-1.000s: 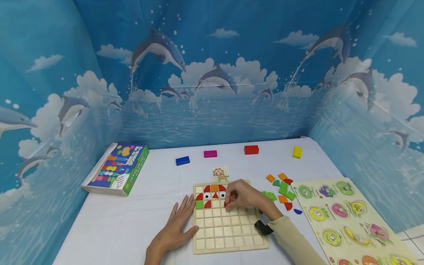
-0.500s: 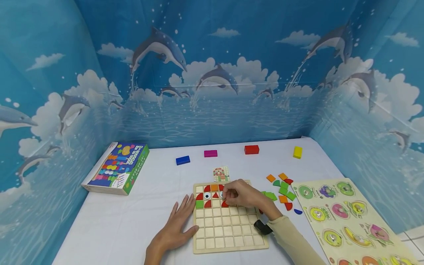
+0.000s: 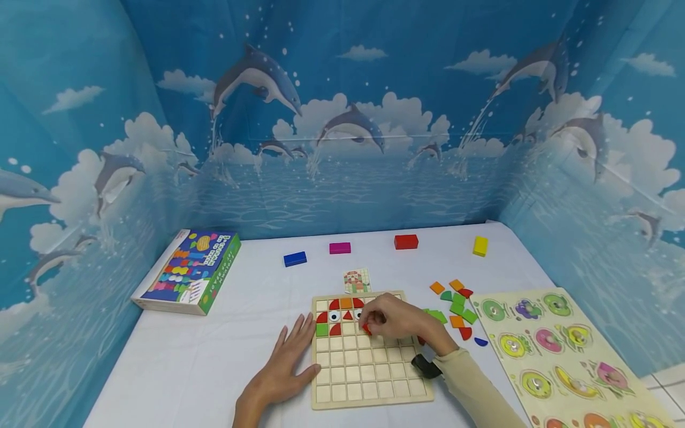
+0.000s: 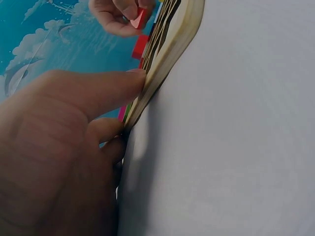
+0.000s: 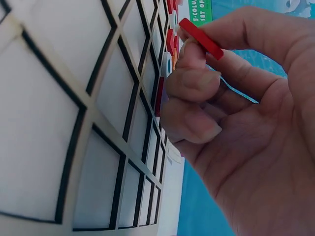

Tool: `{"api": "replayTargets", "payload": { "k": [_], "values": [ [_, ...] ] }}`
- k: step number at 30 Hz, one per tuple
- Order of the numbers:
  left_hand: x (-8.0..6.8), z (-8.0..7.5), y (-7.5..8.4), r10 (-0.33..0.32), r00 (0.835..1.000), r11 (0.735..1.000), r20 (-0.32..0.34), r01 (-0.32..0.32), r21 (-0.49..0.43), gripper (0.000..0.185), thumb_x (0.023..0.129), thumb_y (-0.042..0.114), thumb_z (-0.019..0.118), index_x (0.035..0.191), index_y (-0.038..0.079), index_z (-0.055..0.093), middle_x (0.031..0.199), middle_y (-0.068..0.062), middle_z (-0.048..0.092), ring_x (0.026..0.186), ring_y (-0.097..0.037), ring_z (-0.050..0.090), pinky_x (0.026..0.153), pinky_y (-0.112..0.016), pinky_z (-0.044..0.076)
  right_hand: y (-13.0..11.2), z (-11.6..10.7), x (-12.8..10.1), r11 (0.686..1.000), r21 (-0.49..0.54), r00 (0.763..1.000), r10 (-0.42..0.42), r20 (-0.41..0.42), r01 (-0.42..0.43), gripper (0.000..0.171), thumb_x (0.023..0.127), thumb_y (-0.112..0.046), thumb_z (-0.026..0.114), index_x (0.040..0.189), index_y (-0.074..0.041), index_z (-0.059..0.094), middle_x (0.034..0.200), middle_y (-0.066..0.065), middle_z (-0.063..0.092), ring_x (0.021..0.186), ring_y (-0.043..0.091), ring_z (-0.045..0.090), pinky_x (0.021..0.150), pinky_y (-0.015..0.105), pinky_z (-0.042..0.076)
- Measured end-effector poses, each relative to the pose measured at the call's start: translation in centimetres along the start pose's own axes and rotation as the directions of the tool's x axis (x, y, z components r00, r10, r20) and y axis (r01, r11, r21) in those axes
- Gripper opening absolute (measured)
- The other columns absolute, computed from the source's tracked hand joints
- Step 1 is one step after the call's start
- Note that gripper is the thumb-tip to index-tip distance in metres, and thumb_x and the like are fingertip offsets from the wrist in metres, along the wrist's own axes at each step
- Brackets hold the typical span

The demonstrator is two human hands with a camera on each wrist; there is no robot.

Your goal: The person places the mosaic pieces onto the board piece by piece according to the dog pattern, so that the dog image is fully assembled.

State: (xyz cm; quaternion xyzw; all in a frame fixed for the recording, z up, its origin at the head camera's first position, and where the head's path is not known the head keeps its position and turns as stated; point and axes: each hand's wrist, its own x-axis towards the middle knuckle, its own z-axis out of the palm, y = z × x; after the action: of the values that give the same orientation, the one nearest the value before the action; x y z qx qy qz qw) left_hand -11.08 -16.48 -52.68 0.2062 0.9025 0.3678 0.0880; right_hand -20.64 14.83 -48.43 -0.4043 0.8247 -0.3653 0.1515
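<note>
From my end the right hand [image 3: 393, 321] grip pinches a flat red wooden tile [image 3: 366, 327] just above the gridded wooden puzzle board [image 3: 369, 368], left hand [image 3: 286, 365] flat steadying its edge on the counter, only top rows filled.

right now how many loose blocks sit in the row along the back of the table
4: the blue block at left, the magenta block next, the red block after it, and the yellow block at right. None looks hidden.
</note>
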Motion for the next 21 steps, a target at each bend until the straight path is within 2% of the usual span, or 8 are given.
{"api": "replayTargets", "payload": {
  "k": [3,7,12,14,18,21],
  "values": [
    [-0.01,0.04,-0.05,0.0,1.0,1.0,0.0,0.0,0.0,0.086,0.102,0.024,0.072,0.172,0.009,0.024,0.181,-0.004,0.015,0.168,-0.028,0.005,0.131,-0.027,-0.015,0.0,-0.01,0.01,0.999,0.043,1.0,0.02,-0.009,-0.02,0.013,0.096,0.006,0.071,0.099,-0.005,0.077,0.079,-0.009,0.062,0.069,0.002,0.053,0.062,0.018,0.048],
    [0.07,0.0,-0.01,-0.009,1.0,1.0,0.005,0.009,-0.008,0.086,0.102,0.025,0.072,0.172,0.01,0.024,0.181,-0.003,0.015,0.168,-0.027,0.005,0.134,-0.034,-0.011,-0.04,-0.11,0.04,0.995,0.095,0.999,0.041,-0.031,-0.038,0.007,0.098,0.002,0.074,0.096,-0.005,0.073,0.083,-0.007,0.066,0.072,0.004,0.057,0.066,0.02,0.054],
    [0.11,-0.04,0.0,-0.016,1.0,1.0,0.008,0.016,-0.012,0.087,0.102,0.025,0.072,0.173,0.011,0.024,0.181,-0.002,0.015,0.168,-0.027,0.005,0.135,-0.038,-0.009,-0.05,-0.27,0.04,0.989,0.136,0.996,0.062,-0.069,-0.052,0.009,0.097,0.003,0.075,0.093,-0.004,0.071,0.083,-0.003,0.071,0.07,0.007,0.062,0.067,0.022,0.059],
    [0.08,-0.04,0.0,-0.016,1.0,1.0,0.008,0.016,-0.01,0.086,0.103,0.025,0.072,0.172,0.01,0.024,0.181,-0.002,0.015,0.168,-0.027,0.005,0.135,-0.038,-0.009,-0.13,-0.33,0.04,0.982,0.177,0.994,0.079,-0.071,-0.065,0.01,0.096,0.005,0.074,0.093,-0.003,0.07,0.082,0.001,0.073,0.067,0.012,0.066,0.065,0.025,0.061],
    [0.02,-0.01,-0.01,-0.013,1.0,1.0,0.003,0.013,-0.004,0.086,0.103,0.025,0.072,0.172,0.01,0.024,0.181,-0.002,0.015,0.168,-0.027,0.005,0.135,-0.042,-0.007,-0.26,-0.37,0.07,0.966,0.236,0.99,0.127,-0.059,-0.109,0.008,0.097,0.008,0.073,0.102,0.002,0.072,0.083,0.007,0.074,0.064,0.026,0.073,0.066,0.028,0.065],
    [0.02,0.0,-0.01,-0.013,1.0,1.0,0.002,0.013,0.003,0.086,0.103,0.025,0.072,0.172,0.01,0.024,0.181,-0.002,0.015,0.168,-0.027,0.006,0.135,-0.046,-0.004,-0.12,-0.31,0.05,0.963,0.245,0.99,0.13,-0.058,-0.112,0.016,0.097,0.009,0.073,0.112,0.005,0.076,0.083,0.009,0.074,0.065,0.032,0.074,0.068,0.026,0.064]
  ]
}}
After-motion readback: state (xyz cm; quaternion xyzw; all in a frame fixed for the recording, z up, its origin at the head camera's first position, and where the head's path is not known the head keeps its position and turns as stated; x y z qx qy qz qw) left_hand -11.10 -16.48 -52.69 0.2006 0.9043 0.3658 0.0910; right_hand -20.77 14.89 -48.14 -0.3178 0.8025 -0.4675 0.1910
